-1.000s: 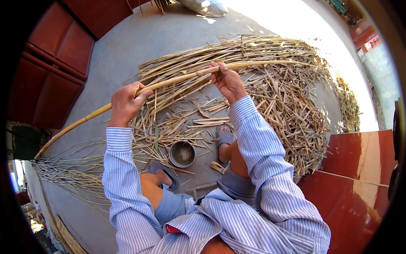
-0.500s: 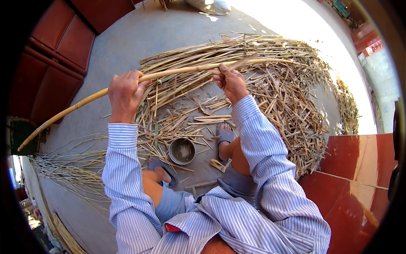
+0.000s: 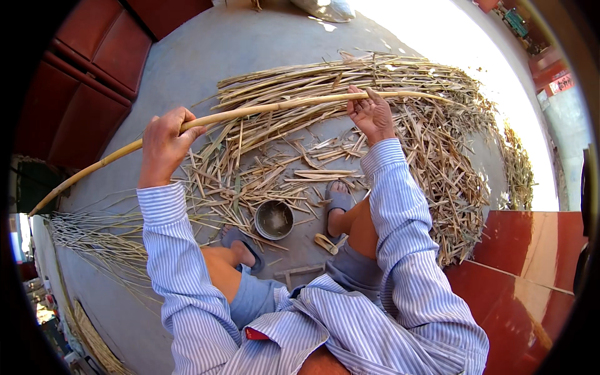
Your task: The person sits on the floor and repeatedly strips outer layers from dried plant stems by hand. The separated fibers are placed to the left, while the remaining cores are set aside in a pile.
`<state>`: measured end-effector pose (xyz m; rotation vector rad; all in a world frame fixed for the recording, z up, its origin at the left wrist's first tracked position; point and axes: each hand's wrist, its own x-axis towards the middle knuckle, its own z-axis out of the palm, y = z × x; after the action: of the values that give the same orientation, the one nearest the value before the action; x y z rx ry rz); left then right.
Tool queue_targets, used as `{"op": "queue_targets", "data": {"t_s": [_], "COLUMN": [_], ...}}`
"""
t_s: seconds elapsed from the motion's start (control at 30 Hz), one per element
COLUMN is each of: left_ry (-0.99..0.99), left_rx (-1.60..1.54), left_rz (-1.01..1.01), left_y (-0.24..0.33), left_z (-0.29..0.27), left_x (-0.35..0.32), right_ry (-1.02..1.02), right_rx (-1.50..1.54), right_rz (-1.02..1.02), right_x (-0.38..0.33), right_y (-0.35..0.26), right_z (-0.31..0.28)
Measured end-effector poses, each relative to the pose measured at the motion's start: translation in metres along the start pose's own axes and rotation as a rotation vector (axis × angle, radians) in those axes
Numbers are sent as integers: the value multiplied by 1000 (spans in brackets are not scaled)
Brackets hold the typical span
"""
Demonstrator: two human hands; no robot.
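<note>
A long, pale yellow cane (image 3: 269, 107) stretches across in front of me, bowing down at its left end. My left hand (image 3: 165, 142) is wrapped round its thicker left part. Farther right, my right hand (image 3: 373, 117) holds the same cane near its thinner stretch, with thumb and fingers about it. Beneath and beyond the cane lies a bundle of similar long stalks (image 3: 281, 80) on the floor. Dry husks and short broken pieces (image 3: 431, 162) are heaped to the right of my right forearm.
A dark metal bowl (image 3: 274, 220) stands on the concrete floor between my sandalled feet. Thin peeled rods (image 3: 100, 237) fan out at the left. Dark red cabinets (image 3: 94, 81) stand at the far left, and red panels (image 3: 519, 269) lie at the right. A pale sack (image 3: 325, 9) sits at the back.
My hands have moved apart along the cane, the left one leftward and the right one rightward. The loose husk strip beside my right hand no longer shows there.
</note>
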<state>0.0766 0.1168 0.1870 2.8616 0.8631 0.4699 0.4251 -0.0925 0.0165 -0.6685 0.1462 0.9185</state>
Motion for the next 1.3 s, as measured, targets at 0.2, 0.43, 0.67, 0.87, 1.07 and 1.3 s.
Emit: {"op": "queue_targets", "data": {"t_s": [0.2, 0.43, 0.67, 0.87, 1.07, 1.3], "left_ry": [201, 197, 453, 99, 4, -68], "left_rx": [68, -339, 328, 108, -148, -134], "left_rz": [314, 48, 74, 290, 97, 11], "left_y": [33, 40, 17, 62, 36, 22], "left_z": [54, 58, 59, 89, 33, 22], "left_x": [7, 16, 32, 24, 15, -5], "right_ry": [-25, -50, -45, -176, 46, 164], "right_rx": [-188, -272, -298, -240, -55, -171], "right_rz": [118, 142, 181, 246, 104, 6], "right_x": [0, -21, -28, -37, -11, 12], "right_y": [48, 72, 84, 105, 47, 26], "right_z": [32, 56, 63, 75, 43, 7]}}
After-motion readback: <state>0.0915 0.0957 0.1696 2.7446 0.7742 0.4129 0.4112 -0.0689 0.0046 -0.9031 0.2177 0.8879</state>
